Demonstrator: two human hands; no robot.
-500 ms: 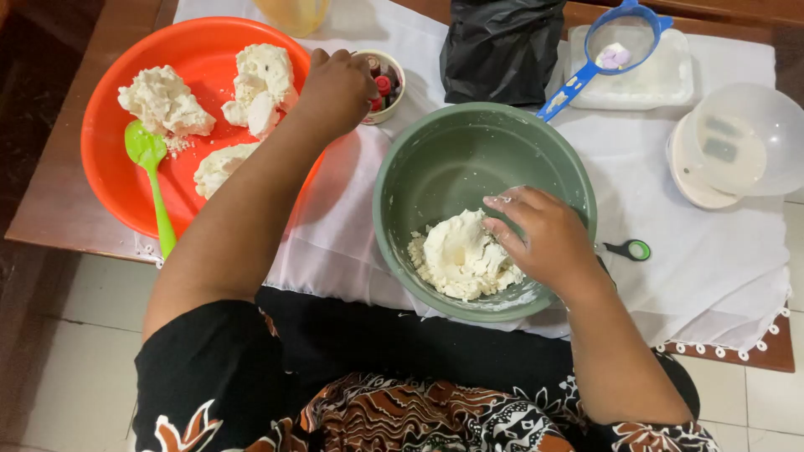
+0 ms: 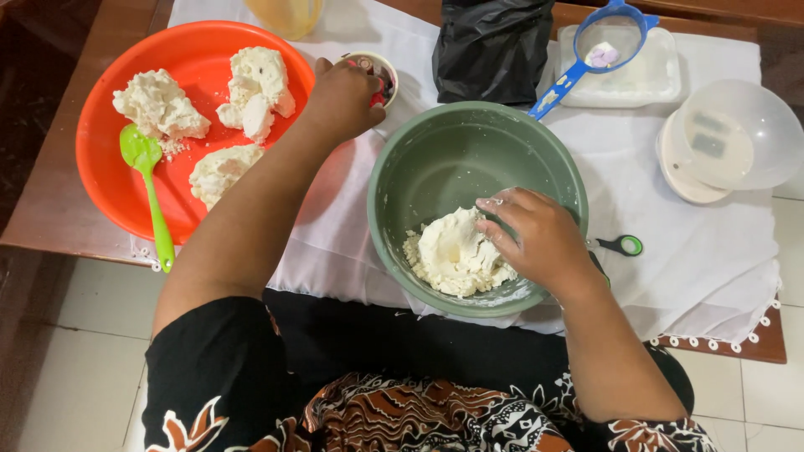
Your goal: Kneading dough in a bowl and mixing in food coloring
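A grey-green bowl [image 2: 419,167] sits on the white cloth and holds a lump of pale dough [image 2: 456,251]. My right hand [image 2: 540,238] rests inside the bowl with its floured fingertips pressed against the dough's right side. My left hand [image 2: 343,96] reaches over a small white cup [image 2: 381,71] with red and dark items in it, fingers curled on its rim. Beside that hand, an orange round tray [image 2: 109,184] carries three dough lumps [image 2: 251,88] and a green spatula [image 2: 146,188].
A black plastic bag [image 2: 490,46] stands behind the bowl. A blue-handled sieve [image 2: 599,42] lies on a white rectangular container [image 2: 653,79]. A clear bowl on a white kitchen scale [image 2: 729,138] is at the right. Green-handled scissors [image 2: 624,244] peek out beside my right wrist.
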